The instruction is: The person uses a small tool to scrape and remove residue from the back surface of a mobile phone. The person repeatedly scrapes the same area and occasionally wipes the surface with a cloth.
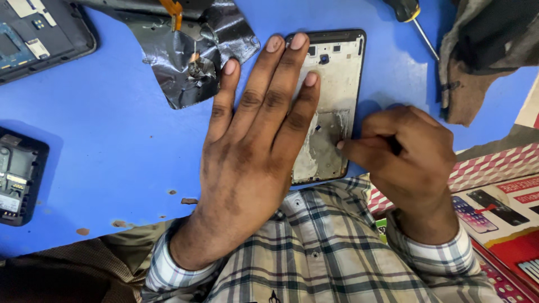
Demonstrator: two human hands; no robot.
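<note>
The phone frame [331, 84] lies flat on the blue table [112, 146]. The left hand [252, 146] lies flat on the phone frame's left side, fingers straight and open, holding nothing. The right hand [410, 157] is curled shut at the phone frame's lower right edge, fingertips touching it. A crumpled silver sheet [185, 50] lies left of the phone frame.
</note>
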